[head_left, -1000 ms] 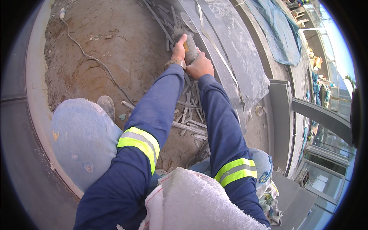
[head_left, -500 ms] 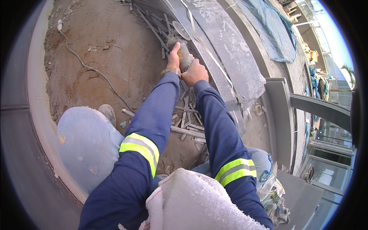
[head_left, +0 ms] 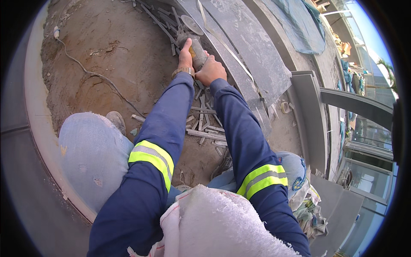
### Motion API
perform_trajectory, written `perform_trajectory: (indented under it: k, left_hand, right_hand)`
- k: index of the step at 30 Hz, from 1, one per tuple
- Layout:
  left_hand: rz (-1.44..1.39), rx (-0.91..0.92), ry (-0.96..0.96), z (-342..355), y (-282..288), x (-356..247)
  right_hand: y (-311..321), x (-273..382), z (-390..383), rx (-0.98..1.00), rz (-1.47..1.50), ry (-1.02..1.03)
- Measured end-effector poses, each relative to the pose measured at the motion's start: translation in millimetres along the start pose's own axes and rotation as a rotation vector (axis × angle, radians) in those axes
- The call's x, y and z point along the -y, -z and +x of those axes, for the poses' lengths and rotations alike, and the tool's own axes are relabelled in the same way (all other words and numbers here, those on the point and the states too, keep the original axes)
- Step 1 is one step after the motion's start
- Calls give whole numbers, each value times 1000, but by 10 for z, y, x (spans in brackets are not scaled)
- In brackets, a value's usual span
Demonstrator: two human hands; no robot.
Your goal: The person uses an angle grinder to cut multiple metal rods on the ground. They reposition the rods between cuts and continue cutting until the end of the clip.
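Both my hands are wrapped round the body of an angle grinder, arms stretched out ahead of me. My left hand, with a watch at its wrist, grips the left side near the head. My right hand is closed round the right and rear part, its fingertips partly hidden. The grinder's round disc points away from me, beside the near edge of a grey slab. A pale strip runs lengthwise along the slab. Whether the disc touches the slab, I cannot tell.
Several cut strips lie scattered on the dirt below my arms, with more beyond the grinder. A cable with a white connector crosses the ground at left. Right stand grey panels and a blue sheet. A tape roll lies near the slab.
The whole view has shifted slightly, so the hands and grinder appear a little higher and further left. Both hands keep their hold on the grinder.
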State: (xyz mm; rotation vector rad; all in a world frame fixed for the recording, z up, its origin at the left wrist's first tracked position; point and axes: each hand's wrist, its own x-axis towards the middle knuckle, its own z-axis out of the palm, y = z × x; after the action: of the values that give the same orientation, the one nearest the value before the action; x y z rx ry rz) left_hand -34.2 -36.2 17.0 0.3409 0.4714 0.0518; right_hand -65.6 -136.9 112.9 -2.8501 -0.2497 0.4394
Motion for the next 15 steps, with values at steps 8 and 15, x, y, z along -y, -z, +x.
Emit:
perform_trajectory:
  k: [8,15]
  left_hand:
    - [-1,-4,-34,-56,33,10]
    - [-20,-8,-9,-119,0,75]
  right_hand:
    - [-3,23,-42,38,-60,-12]
    - [25,-31,-99,29,-42,-6]
